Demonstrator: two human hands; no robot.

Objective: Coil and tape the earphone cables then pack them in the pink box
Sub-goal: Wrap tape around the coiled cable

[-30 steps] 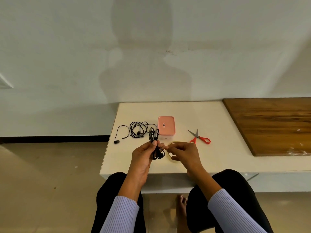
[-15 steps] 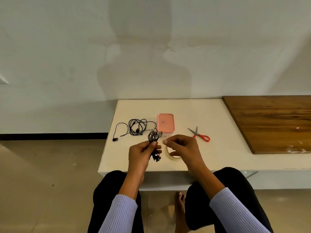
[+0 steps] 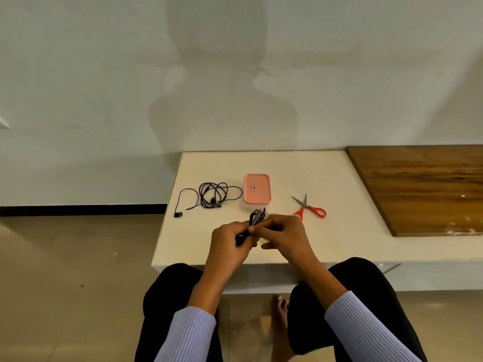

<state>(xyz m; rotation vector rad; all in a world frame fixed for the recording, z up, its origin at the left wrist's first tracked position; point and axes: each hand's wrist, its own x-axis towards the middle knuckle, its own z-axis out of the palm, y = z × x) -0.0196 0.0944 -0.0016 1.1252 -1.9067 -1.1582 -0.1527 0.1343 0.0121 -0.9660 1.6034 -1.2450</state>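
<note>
At the table's left end I log a second earphone cable [image 3: 209, 196], loose and uncoiled, one earbud trailing near the edge; from that spot it could slide off if nudged. Just right of it sits the pink box [image 3: 257, 188], lid on, still to be opened before packing.

Nearer me, over the front of the white table [image 3: 339, 246], my left hand [image 3: 226, 244] has its fingers curled round the coiled earphone bundle [image 3: 257, 216], whose top loops stick up above the knuckles. My right hand [image 3: 283, 235] meets it from the other side, fingertips pinched in at the bundle.

Risks, as I judge them: a slack left grip would let the coil spring open; tape could fold onto itself or catch only some strands.

Hard to read: I cannot tell whether the right fingers hold tape. The tape roll is almost wholly hidden behind the hands. The bundle's lower half is buried in the left palm.

Red-handled scissors [image 3: 309, 209] lie further right, untouched.
</note>
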